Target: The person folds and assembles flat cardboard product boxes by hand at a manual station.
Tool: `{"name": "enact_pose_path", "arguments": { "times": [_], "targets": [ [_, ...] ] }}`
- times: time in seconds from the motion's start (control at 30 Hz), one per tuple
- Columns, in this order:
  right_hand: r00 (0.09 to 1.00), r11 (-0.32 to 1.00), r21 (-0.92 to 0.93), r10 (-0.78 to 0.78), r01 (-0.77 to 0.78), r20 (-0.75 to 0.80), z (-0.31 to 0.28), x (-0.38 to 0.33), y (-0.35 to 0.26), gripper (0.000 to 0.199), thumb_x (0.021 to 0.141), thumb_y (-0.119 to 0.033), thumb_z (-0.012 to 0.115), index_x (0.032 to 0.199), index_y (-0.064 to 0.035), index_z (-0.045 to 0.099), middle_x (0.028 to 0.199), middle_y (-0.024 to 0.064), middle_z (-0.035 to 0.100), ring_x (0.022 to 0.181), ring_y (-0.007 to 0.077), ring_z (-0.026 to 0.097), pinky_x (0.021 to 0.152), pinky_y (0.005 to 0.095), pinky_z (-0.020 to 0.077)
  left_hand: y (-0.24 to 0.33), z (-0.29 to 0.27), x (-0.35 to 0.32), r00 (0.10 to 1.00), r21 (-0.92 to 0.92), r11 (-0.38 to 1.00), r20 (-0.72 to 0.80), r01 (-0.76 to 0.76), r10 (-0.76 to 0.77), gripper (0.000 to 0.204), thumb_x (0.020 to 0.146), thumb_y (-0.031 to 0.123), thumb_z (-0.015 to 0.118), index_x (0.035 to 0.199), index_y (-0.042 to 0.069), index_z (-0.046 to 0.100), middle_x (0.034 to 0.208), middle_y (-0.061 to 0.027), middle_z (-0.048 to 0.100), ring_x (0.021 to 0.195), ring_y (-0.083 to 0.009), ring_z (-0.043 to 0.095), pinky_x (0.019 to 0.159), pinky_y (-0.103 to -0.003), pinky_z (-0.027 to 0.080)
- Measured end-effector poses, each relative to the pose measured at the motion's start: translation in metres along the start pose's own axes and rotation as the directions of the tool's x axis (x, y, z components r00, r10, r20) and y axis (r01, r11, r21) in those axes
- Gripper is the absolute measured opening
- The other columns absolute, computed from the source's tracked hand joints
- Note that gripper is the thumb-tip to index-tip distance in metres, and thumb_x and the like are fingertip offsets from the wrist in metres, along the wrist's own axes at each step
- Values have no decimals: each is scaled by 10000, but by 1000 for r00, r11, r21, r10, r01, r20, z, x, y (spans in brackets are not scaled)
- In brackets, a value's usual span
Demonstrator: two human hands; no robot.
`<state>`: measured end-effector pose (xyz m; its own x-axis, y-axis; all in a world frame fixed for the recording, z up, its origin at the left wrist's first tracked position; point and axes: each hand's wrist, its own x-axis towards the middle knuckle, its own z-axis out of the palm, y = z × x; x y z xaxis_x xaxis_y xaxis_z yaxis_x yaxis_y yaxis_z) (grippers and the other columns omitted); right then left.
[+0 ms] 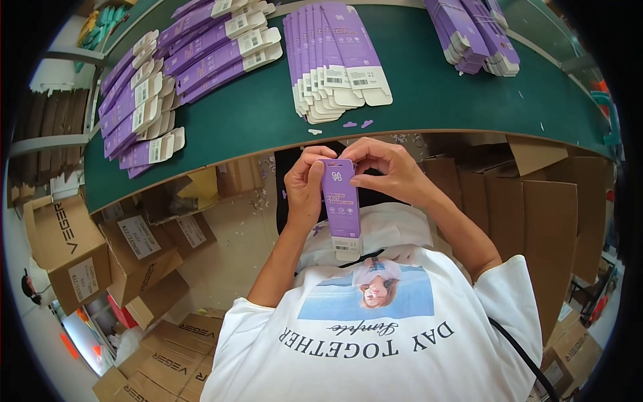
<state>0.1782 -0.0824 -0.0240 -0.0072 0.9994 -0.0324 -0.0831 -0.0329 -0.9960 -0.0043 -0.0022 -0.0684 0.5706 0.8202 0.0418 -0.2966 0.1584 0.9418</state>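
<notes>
Between my hands, just off the table's near edge, is a slim purple packaging box (pixel 343 209) with a white flap end hanging toward my shirt. It looks folded flat. My left hand (pixel 305 189) pinches its upper left edge. At the upper right corner, beside the hang hole, the thumb and fingers of my right hand (pixel 387 171) are closed on it. Straight beyond my hands lies a fanned stack of the same purple boxes (pixel 328 50) on the green table (pixel 408 87). Small purple and white cut-out scraps (pixel 350 124) lie between that stack and the table edge.
More purple boxes (pixel 218 70) are heaped in overlapping rows at the table's left. Bundled purple boxes (pixel 462 33) lie at the far right. Brown cartons (pixel 74 244) stand on the floor at left, with tall cardboard (pixel 536 228) at right. Scraps litter the floor below the table.
</notes>
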Motion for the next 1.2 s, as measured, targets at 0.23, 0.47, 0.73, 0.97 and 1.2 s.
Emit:
{"name": "enact_pose_path", "arguments": {
  "times": [0.23, 0.47, 0.73, 0.97, 1.2],
  "targets": [
    [991, 989, -92, -122, 116, -58, 10, 4, 6, 413, 803, 64, 738, 1196, -22, 646, 1256, 111, 615, 993, 176, 598, 874, 285, 528, 8, 14, -5, 983, 142, 990, -175, -26, 51, 72, 994, 74, 549, 994, 44, 615, 1102, -55, 641, 811, -94, 525, 743, -216, 451],
    [972, 968, 81, 235, -236, 25, 45, -25, 17, 491, 874, 49, 667, 1342, -13, 532, 1035, 76, 668, 845, 133, 621, 752, 237, 517, 36, -27, 38, 904, 2, 995, -418, -102, 93, 78, 1005, 108, 557, 1017, 45, 601, 1121, -71, 647, 816, -106, 558, 745, -220, 468],
    [972, 905, -426, -93, -8, -215, -1, 98, -74, 217, 930, -57, 617, 1127, -10, 697, 802, -12, 642, 634, 51, 480, 559, 200, 388, 98, -60, 53, 874, -384, 906, -485, -175, -37, 180, 1014, 140, 562, 1151, 34, 614, 1154, -99, 649, 870, -125, 614, 784, -235, 514],
    [923, 787, -605, -313, 121, -224, -44, 296, -89, 289, 970, -222, 637, 1190, -50, 709, 915, 12, 710, 744, 113, 564, 664, 227, 446, 73, -56, 54, 925, -266, 960, -379, -91, -17, 206, 1017, 122, 540, 1169, 7, 617, 1120, -116, 657, 908, -155, 638, 801, -269, 548],
    [931, 604, -768, -364, 211, -32, -80, 185, -49, 519, 814, -108, 775, 1305, -42, 622, 1302, 111, 643, 1133, 233, 626, 970, 356, 497, 57, -56, 36, 968, 123, 990, -234, -67, 94, 179, 1014, 96, 532, 1133, 10, 636, 1104, -97, 663, 911, -142, 626, 836, -264, 532]
  ]
}}
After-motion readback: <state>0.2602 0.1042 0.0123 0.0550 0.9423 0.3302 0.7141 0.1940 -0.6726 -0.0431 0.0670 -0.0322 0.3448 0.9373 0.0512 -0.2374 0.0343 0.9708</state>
